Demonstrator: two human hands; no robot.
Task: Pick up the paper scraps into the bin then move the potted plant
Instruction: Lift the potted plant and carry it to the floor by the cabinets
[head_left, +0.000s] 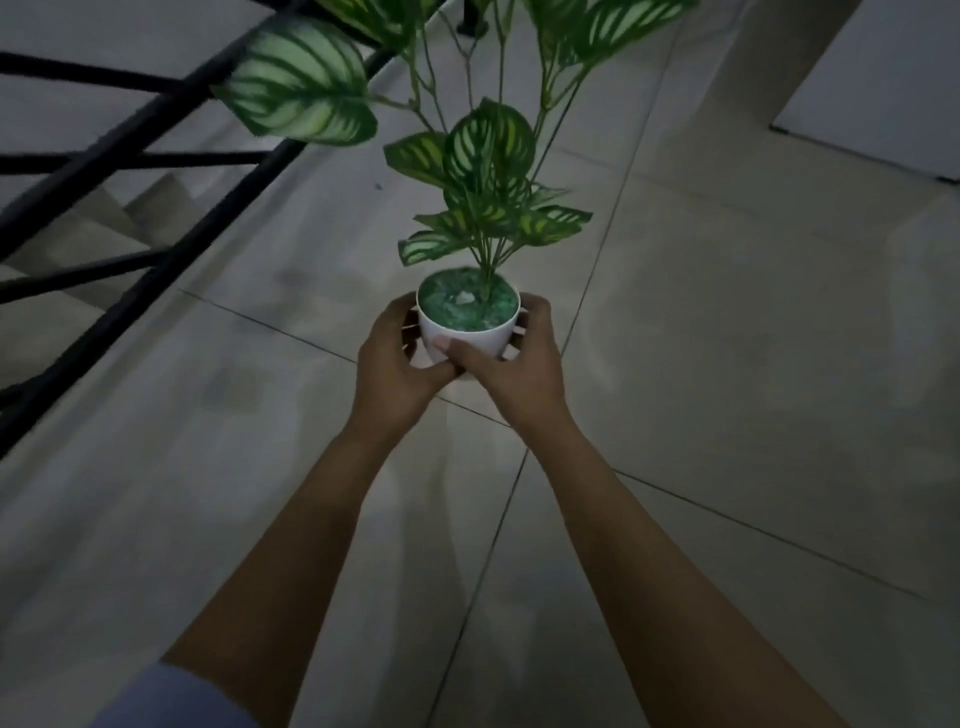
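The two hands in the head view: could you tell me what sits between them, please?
The head view shows the potted plant's white pot clasped between the left hand and right hand.

Small white round plastic pot (464, 340) sits at frame centre, between the two hands and above the pale tiled floor (727, 415). Left hand (397, 364) against the pot's left side; right hand (511, 364) against its right side and front, thumb across the near wall. Striped green leafy plant (488, 171) stands in the pot, rising away from the person. Black metal stair railing (130, 171) lies to the left, steps behind it. Pale wall (883, 78) far right.
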